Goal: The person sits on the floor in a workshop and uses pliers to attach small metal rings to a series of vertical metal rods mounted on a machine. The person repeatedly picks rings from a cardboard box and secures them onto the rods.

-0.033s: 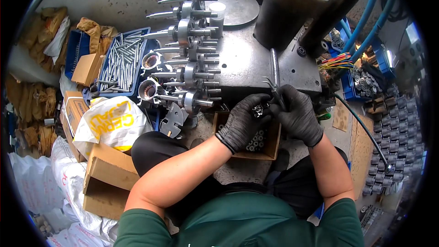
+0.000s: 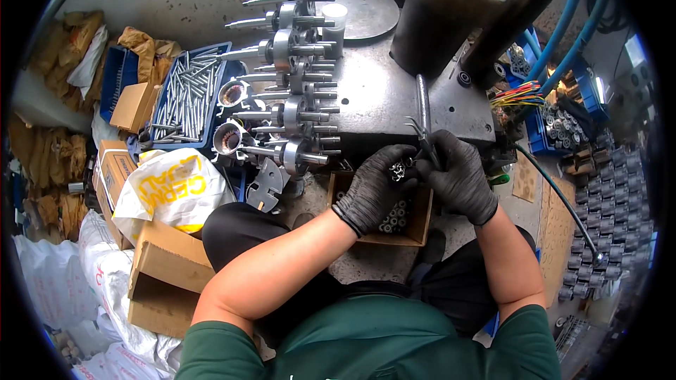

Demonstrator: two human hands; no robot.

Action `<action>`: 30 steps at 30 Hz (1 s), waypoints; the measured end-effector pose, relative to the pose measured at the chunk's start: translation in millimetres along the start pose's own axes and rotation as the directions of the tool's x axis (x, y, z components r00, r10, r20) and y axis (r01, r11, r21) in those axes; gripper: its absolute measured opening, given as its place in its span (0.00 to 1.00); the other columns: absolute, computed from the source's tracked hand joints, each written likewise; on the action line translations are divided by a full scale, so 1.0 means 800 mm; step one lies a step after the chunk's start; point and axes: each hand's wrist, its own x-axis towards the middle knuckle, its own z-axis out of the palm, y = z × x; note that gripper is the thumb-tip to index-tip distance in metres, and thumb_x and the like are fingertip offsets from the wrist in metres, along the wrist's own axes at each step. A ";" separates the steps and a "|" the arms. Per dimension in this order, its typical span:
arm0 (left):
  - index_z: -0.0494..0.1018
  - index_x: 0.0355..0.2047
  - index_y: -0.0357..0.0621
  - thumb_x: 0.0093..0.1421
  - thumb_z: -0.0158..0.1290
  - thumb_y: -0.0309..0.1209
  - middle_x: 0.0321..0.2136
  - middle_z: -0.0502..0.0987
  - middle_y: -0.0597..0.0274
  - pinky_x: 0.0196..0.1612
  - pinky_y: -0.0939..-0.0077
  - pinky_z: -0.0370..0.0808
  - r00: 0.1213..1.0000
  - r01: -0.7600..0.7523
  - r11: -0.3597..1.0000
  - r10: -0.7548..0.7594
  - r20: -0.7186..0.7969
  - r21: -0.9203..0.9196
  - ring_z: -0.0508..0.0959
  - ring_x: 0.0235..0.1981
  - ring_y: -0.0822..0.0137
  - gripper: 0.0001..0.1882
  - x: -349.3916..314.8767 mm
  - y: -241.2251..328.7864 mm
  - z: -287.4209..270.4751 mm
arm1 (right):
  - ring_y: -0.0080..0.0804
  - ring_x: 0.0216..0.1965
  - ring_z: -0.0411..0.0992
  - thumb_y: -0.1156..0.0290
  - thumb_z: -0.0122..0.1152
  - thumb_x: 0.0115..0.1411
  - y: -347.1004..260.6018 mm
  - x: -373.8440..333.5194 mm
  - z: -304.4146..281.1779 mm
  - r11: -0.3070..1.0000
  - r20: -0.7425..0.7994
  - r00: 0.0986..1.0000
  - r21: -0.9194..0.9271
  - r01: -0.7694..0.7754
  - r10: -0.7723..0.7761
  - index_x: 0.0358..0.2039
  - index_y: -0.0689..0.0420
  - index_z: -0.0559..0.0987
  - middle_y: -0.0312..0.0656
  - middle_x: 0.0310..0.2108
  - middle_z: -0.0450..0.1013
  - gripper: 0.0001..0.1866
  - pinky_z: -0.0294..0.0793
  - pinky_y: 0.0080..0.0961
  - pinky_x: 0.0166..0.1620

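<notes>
My left hand (image 2: 377,186), in a dark glove, is closed around a small bunch of shiny metal clips (image 2: 398,169). Right beside it, my gloved right hand (image 2: 456,174) grips a pair of bent-tip pliers (image 2: 427,146). Two slim curved jaws point up and to the left, apart from each other, with nothing visible between them. The handles are mostly hidden in the glove. Both hands hover over a wooden box (image 2: 417,233) with several small round metal parts (image 2: 396,218) inside. Behind the pliers, a metal rod (image 2: 422,102) lies on the steel bench plate (image 2: 373,98).
Shafts with round rotors (image 2: 296,116) line the plate's left side. A heavy metal cylinder (image 2: 443,21) stands at the back. Leftward are a blue bin of metal pins (image 2: 189,95), an open cardboard box (image 2: 169,260) and a plastic bag (image 2: 176,186). Stacked metal parts (image 2: 609,218) stand at right.
</notes>
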 end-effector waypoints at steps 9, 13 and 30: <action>0.73 0.52 0.44 0.67 0.56 0.31 0.40 0.76 0.65 0.40 0.79 0.77 0.817 0.485 0.276 -0.482 0.317 -0.830 0.77 0.38 0.73 0.14 0.008 0.022 -0.005 | 0.22 0.31 0.78 0.78 0.62 0.60 -0.005 -0.003 0.004 0.847 0.074 0.979 0.491 -0.203 0.192 0.45 0.62 0.73 0.38 0.31 0.76 0.13 0.80 0.22 0.36; 0.73 0.51 0.41 0.66 0.59 0.34 0.38 0.77 0.65 0.40 0.79 0.76 0.836 0.480 0.367 -0.467 0.289 -0.797 0.77 0.37 0.74 0.16 0.006 0.031 -0.003 | 0.23 0.32 0.77 0.79 0.62 0.61 0.001 0.000 -0.002 0.751 0.123 0.963 0.605 -0.265 0.240 0.48 0.62 0.70 0.39 0.35 0.75 0.15 0.81 0.21 0.37; 0.73 0.39 0.46 0.62 0.57 0.30 0.40 0.78 0.58 0.44 0.73 0.76 0.838 0.308 0.328 -0.538 0.091 -0.893 0.79 0.41 0.65 0.07 0.026 0.055 -0.038 | 0.44 0.48 0.74 0.78 0.66 0.47 0.005 0.000 -0.027 0.990 -0.063 0.988 0.025 0.141 -0.139 0.61 0.59 0.70 0.50 0.46 0.72 0.37 0.75 0.38 0.54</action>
